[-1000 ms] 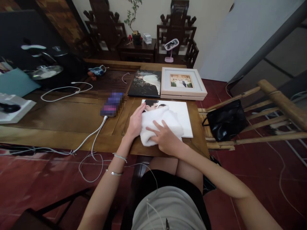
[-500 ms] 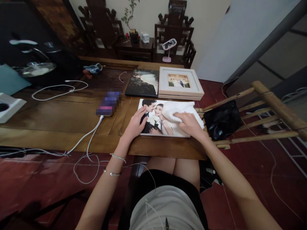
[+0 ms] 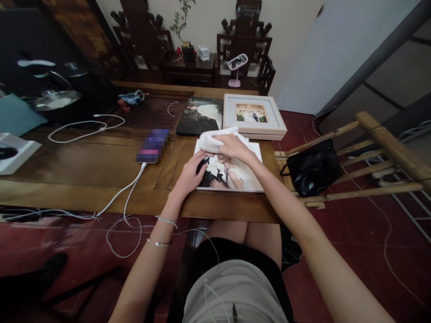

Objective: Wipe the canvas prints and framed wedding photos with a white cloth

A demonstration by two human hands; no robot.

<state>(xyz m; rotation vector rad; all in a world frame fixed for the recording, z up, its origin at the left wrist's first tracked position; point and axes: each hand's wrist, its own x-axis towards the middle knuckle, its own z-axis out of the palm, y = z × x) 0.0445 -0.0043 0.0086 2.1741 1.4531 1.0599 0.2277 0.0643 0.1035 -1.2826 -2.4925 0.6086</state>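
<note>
One white cloth point(image 3: 215, 138) lies bunched on the far left corner of a photo print point(image 3: 235, 175), which rests flat at the near right corner of the tabletop point(image 3: 84, 166). The right hand point(image 3: 234, 148) lies palm down over the cloth, fingers curled and gripping it, with the forearm reaching in diagonally from the lower right. The left hand point(image 3: 191, 172) presses on the print's left edge, fingers spread flat and grasping nothing, its wrist bent slightly and wearing two thin bracelets, the arm coming straight up from below.

Just beyond the print, toward the far right corner of the tabletop, lie a dark photo canvas point(image 3: 201, 115) and, touching its right side, a pale framed picture point(image 3: 253, 115). Left of the print lies a blurred phone point(image 3: 152, 146) with a white charging cable point(image 3: 124, 199) running off the near edge. A second white cable point(image 3: 85, 128) loops further left. Off the right edge, a black bag point(image 3: 311, 172) sits on a bamboo chair point(image 3: 380, 143)
</note>
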